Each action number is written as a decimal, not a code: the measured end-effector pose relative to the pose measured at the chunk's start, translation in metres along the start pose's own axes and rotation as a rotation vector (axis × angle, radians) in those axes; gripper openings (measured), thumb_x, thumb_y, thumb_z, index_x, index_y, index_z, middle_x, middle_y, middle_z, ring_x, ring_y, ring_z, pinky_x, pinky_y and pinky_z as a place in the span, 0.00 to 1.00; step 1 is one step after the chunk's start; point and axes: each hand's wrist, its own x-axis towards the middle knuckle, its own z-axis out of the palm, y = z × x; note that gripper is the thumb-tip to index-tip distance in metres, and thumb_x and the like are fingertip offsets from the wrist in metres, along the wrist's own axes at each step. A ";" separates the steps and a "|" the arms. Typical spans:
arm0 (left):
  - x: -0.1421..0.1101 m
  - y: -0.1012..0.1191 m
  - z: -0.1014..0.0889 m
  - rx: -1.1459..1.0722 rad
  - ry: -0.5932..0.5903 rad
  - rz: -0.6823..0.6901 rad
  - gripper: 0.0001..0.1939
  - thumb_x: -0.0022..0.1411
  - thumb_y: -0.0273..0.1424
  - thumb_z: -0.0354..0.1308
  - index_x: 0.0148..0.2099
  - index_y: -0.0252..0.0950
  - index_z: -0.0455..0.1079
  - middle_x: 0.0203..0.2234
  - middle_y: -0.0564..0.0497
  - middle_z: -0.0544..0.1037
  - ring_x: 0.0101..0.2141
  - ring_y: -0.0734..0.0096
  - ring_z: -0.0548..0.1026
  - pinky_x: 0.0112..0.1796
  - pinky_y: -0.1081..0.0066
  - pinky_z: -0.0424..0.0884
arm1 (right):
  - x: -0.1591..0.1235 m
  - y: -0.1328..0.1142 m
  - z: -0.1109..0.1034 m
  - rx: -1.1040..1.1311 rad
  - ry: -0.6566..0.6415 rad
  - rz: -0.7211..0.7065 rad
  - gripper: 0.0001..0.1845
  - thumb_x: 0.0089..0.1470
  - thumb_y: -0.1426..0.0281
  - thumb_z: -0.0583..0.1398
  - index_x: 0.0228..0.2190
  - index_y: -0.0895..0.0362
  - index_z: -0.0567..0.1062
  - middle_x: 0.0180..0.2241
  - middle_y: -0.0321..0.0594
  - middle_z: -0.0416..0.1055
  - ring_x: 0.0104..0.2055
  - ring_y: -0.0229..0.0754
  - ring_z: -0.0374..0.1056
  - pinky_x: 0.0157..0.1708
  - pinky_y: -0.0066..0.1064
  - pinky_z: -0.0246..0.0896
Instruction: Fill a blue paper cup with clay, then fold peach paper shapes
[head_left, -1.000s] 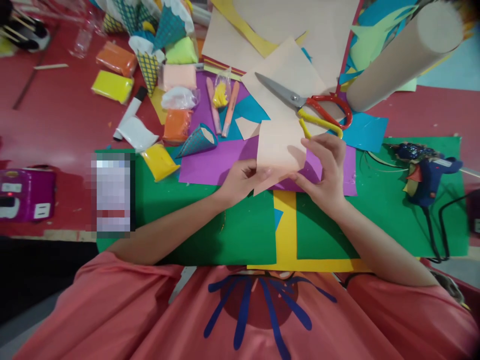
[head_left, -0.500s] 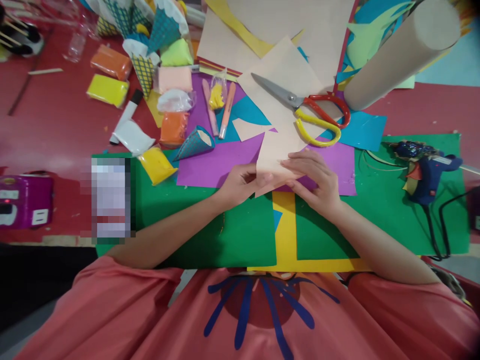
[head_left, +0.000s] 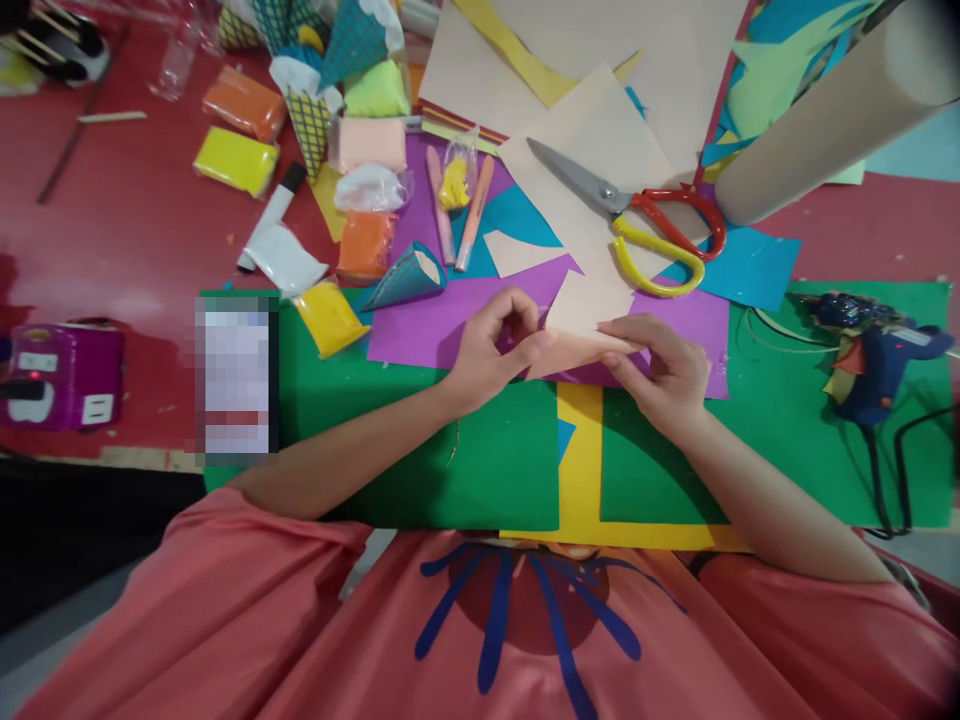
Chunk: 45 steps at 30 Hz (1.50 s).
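Observation:
A piece of pale peach paper (head_left: 589, 305) is curled between my two hands, one edge folded over toward me. My left hand (head_left: 499, 350) pinches its left end between thumb and fingers. At the right end, my right hand (head_left: 660, 375) grips the rolled edge with thumb below and fingers on top. Under the hands lies a purple sheet (head_left: 420, 325) on green sheets (head_left: 480, 470). Scissors (head_left: 622, 210) with one red and one yellow handle rest just beyond, on more peach paper. A small blue patterned cone (head_left: 409, 277) lies to the left.
Packets of coloured clay (head_left: 365, 243), markers (head_left: 475, 212) and decorated cones (head_left: 309, 110) spread across the left and back. A thick pale cylinder (head_left: 817, 130) stands at the back right. The blue glue gun (head_left: 874, 365) with its cord is at right; a phone (head_left: 237, 380) lies left.
The paper's near edge is now rolled over more tightly. My left fingers have risen and curled onto its left end, and my right fingers have closed in on the right end. The view has shifted slightly.

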 end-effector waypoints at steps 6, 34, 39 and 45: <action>-0.006 0.002 -0.001 -0.067 -0.177 0.081 0.17 0.64 0.44 0.56 0.50 0.40 0.64 0.37 0.50 0.75 0.36 0.73 0.74 0.36 0.73 0.69 | -0.004 -0.010 -0.005 0.133 -0.041 0.015 0.10 0.55 0.65 0.64 0.41 0.51 0.79 0.37 0.39 0.81 0.38 0.42 0.78 0.38 0.31 0.74; -0.004 0.012 -0.008 0.191 -0.237 -0.146 0.12 0.62 0.39 0.58 0.40 0.36 0.73 0.32 0.51 0.80 0.32 0.74 0.76 0.30 0.77 0.68 | -0.001 -0.006 0.011 0.443 -0.105 0.528 0.16 0.51 0.56 0.65 0.36 0.54 0.78 0.37 0.40 0.77 0.38 0.40 0.73 0.36 0.32 0.71; -0.003 0.014 -0.007 0.172 -0.224 -0.184 0.14 0.62 0.42 0.58 0.38 0.36 0.74 0.29 0.51 0.80 0.27 0.76 0.73 0.26 0.77 0.65 | 0.000 -0.005 0.010 0.435 -0.110 0.548 0.15 0.52 0.56 0.64 0.34 0.55 0.78 0.32 0.39 0.77 0.32 0.38 0.72 0.30 0.30 0.69; -0.005 0.012 -0.005 0.150 -0.201 -0.210 0.17 0.61 0.45 0.58 0.38 0.36 0.76 0.28 0.51 0.80 0.25 0.76 0.72 0.23 0.77 0.63 | 0.001 -0.005 0.011 0.444 -0.103 0.569 0.15 0.50 0.56 0.65 0.33 0.55 0.79 0.29 0.38 0.76 0.28 0.36 0.69 0.24 0.27 0.65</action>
